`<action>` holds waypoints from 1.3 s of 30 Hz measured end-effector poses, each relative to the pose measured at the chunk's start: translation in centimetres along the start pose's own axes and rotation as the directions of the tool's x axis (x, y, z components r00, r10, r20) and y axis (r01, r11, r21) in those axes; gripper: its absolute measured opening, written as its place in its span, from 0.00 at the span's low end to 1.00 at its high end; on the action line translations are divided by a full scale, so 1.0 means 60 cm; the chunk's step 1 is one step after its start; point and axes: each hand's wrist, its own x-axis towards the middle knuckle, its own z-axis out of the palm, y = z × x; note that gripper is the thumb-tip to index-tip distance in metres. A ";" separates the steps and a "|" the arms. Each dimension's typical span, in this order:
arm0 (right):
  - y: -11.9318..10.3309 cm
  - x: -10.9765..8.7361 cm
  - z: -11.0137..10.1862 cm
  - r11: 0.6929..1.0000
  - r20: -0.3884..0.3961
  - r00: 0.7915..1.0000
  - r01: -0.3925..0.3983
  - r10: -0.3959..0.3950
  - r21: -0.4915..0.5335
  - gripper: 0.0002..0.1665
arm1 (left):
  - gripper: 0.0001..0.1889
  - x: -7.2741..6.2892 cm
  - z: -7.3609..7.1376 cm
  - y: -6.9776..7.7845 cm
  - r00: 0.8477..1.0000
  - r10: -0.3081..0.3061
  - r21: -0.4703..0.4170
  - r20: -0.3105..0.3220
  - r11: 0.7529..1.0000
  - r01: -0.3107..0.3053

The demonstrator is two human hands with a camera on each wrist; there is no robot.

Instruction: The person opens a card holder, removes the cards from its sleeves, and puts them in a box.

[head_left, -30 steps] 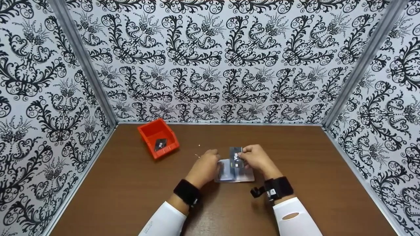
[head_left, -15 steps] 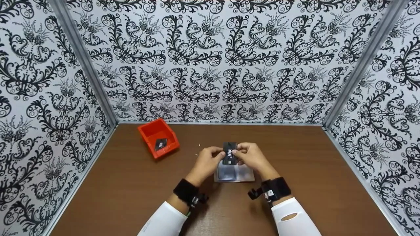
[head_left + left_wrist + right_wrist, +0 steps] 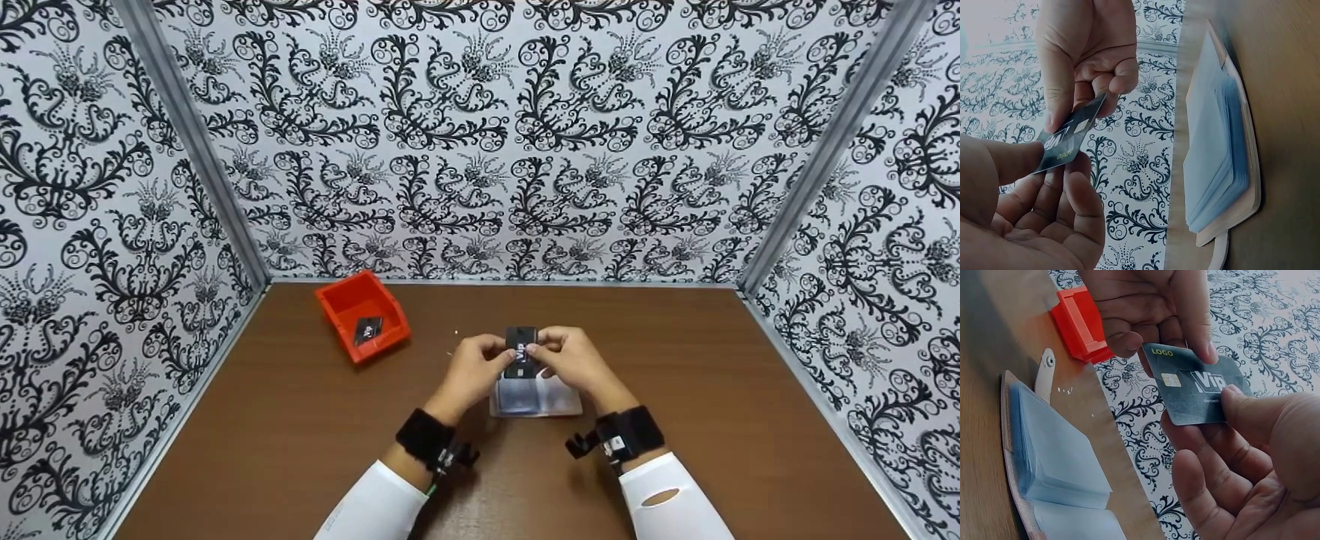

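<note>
Black Vip card aloft by the far edge of the open sleeved wallet, not touching it. Left hand pinches its left long edge, right hand its right. Probably light, stiffish, slick; long edges look the best hold.

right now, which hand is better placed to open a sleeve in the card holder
The left hand, probably: it's nearer the thick sleeve stack of the card holder, and the right hand, also pinching the VIP card, could keep it.
</note>
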 end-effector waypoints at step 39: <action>0.033 -0.011 -0.012 0.742 0.015 0.995 -0.062 0.097 -0.667 0.14 | 0.10 0.069 -0.232 -0.010 0.938 -0.060 0.355 -0.341 0.916 0.188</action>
